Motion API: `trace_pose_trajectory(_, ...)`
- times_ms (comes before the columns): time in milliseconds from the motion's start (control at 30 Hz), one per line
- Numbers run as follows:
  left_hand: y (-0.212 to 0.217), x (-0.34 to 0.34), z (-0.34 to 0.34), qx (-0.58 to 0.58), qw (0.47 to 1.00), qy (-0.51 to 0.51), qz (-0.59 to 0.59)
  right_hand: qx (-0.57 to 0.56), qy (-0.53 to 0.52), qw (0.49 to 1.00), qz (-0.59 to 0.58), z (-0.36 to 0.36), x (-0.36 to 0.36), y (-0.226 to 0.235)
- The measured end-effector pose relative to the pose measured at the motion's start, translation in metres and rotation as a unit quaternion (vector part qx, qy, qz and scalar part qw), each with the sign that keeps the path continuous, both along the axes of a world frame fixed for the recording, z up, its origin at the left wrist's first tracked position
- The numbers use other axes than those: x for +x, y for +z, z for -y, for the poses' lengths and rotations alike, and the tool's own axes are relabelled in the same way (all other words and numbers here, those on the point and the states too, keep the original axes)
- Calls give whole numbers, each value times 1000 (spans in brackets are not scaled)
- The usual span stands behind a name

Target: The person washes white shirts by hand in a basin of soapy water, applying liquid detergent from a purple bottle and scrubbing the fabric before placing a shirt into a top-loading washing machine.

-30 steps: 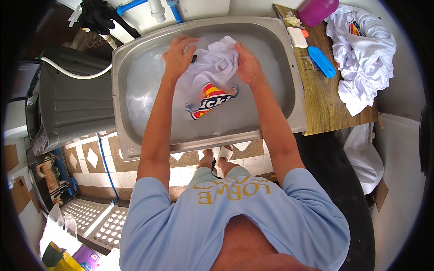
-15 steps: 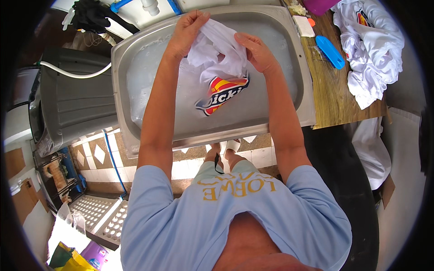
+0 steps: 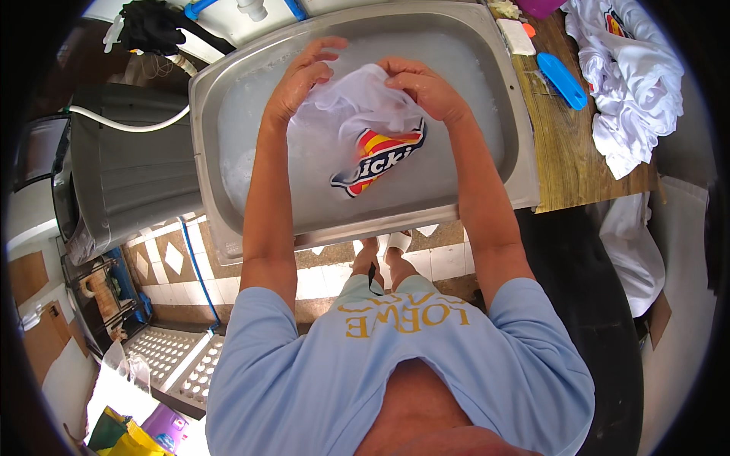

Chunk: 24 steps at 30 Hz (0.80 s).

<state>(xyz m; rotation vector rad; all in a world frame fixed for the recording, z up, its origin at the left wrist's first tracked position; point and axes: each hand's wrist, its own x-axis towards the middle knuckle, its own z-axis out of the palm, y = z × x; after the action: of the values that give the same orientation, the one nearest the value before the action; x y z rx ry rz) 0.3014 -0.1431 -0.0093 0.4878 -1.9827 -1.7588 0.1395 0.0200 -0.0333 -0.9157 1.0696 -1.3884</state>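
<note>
A white T-shirt (image 3: 342,106) with a red, yellow and dark blue print lies bunched in cloudy water (image 3: 456,163) inside a metal sink (image 3: 522,144). Part of the cloth rises above the surface, while the print spreads just under or at it. At the shirt's left edge my left hand (image 3: 298,85) is open, its fingers curved and apart, with no cloth gripped in them. On the other side, my right hand (image 3: 426,87) pinches a raised fold of the shirt between thumb and fingers. Its lower fingers are partly hidden.
Right of the sink, a wooden counter (image 3: 566,167) carries a blue scrub brush (image 3: 561,80), a white soap-like block (image 3: 516,36) and a heap of white shirts (image 3: 631,83). A dark grey bin-like container (image 3: 137,167) and a white hose (image 3: 129,128) are at the left.
My left hand has let go of the shirt and moved slightly down and left, its fingers opening. The raised cloth has sunk lower into the water. My right hand still holds a fold.
</note>
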Motion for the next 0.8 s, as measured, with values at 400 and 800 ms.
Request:
trace_pose_trajectory(400, -11, 32, 9, 143, 989, -41, 3, 46, 34, 979, -195, -1, 13, 18)
trace_pose_trajectory(800, -10, 35, 9, 20, 996, -20, 90, -12, -132, 990, 56, 11, 21, 2)
